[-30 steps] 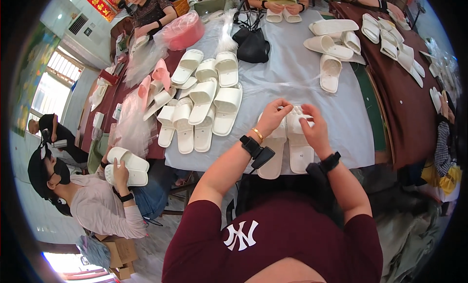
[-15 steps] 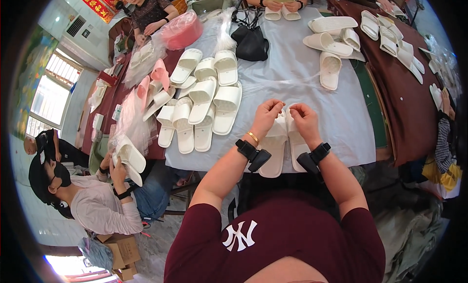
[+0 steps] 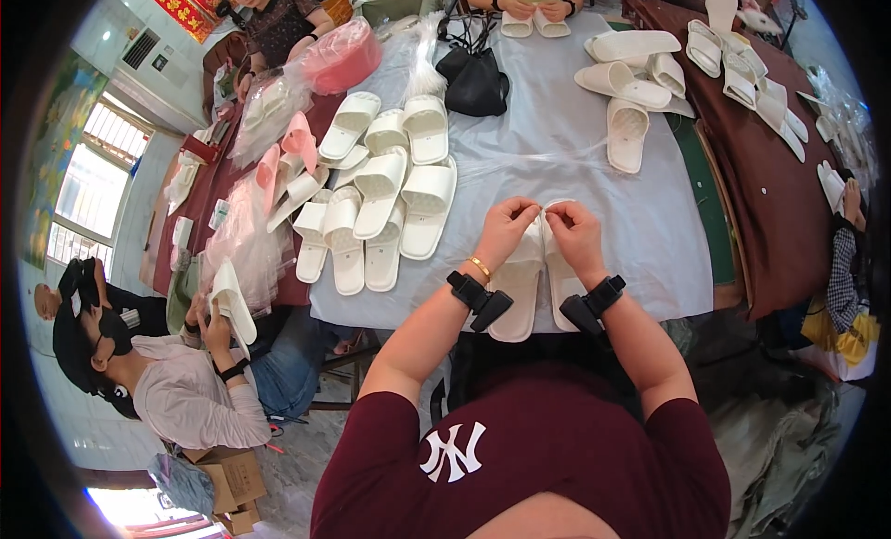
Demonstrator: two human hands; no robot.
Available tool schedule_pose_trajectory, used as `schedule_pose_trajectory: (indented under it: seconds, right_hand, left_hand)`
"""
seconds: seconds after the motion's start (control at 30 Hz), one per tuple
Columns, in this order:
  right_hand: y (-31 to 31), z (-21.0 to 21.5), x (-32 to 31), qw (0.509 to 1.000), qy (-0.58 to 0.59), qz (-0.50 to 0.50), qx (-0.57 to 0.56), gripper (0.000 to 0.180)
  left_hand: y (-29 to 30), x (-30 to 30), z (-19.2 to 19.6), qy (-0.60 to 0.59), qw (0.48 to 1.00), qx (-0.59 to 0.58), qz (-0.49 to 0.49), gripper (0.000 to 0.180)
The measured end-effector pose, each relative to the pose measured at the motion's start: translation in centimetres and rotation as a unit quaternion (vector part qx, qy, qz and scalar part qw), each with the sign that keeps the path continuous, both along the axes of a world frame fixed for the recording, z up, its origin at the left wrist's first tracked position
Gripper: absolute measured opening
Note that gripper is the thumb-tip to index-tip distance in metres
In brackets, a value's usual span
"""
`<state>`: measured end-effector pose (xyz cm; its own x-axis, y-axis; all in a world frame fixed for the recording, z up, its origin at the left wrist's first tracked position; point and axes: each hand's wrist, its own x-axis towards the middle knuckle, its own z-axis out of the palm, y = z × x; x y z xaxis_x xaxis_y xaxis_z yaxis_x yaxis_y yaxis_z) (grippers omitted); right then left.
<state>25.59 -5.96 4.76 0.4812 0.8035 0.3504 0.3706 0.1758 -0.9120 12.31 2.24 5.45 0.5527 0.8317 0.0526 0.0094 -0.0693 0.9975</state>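
A pair of white slippers lies side by side at the near edge of the cloth-covered table (image 3: 640, 251), the left slipper (image 3: 512, 307) and the right slipper (image 3: 561, 284) with their heels toward me. Over their far ends my left hand (image 3: 510, 227) and my right hand (image 3: 575, 235) meet, thumbs and fingertips pinched together. Whatever is between the fingertips is too small or hidden to make out. My hands cover part of the slippers' far ends.
Left of my hands lies a heap of white slippers (image 3: 379, 182). More white slippers (image 3: 628, 135) sit at the far right. A black bag (image 3: 477, 83), clear plastic strands (image 3: 425, 66) and a pink bundle (image 3: 345, 57) lie farther back. A co-worker (image 3: 190, 391) sits at left holding a slipper.
My two hands have drawn closer until their fingertips meet. At left the co-worker's slipper has turned. A slipper has come up upright over the far right table.
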Motion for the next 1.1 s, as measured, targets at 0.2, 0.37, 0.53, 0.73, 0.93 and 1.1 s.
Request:
schedule_pose_trajectory:
  seconds: [0.2, 0.37, 0.53, 0.73, 0.93, 1.1]
  right_hand:
    - [-0.2, 0.3, 0.3, 1.000, -0.011, -0.012, -0.001, 0.006]
    - [-0.1, 0.6, 0.2, 1.000, -0.021, -0.010, -0.008, 0.006]
    - [0.5, -0.2, -0.3, 0.999, -0.047, 0.003, -0.002, 0.006]
    - [-0.5, -0.6, 0.7, 0.997, -0.066, 0.007, -0.031, 0.005]
    - [-0.2, -1.2, 0.7, 0.997, -0.038, 0.039, -0.048, 0.005]
    - [-0.2, -1.4, 1.0, 0.997, -0.013, 0.056, -0.054, 0.006]
  left_hand:
    - [-0.4, 0.4, 0.3, -0.002, 1.000, 0.001, 0.002, 0.016]
    - [-0.1, 0.3, 0.0, 0.011, 1.000, 0.008, -0.006, 0.015]
    - [0.1, -0.6, 0.1, 0.071, 0.995, 0.063, 0.030, 0.015]
    - [0.1, 0.5, -0.9, 0.062, 0.994, 0.090, -0.008, 0.019]
    - [-0.2, 0.0, -1.0, 0.046, 0.994, 0.093, -0.016, 0.018]
    - [0.1, 0.0, -0.8, 0.062, 0.990, 0.123, -0.016, 0.019]
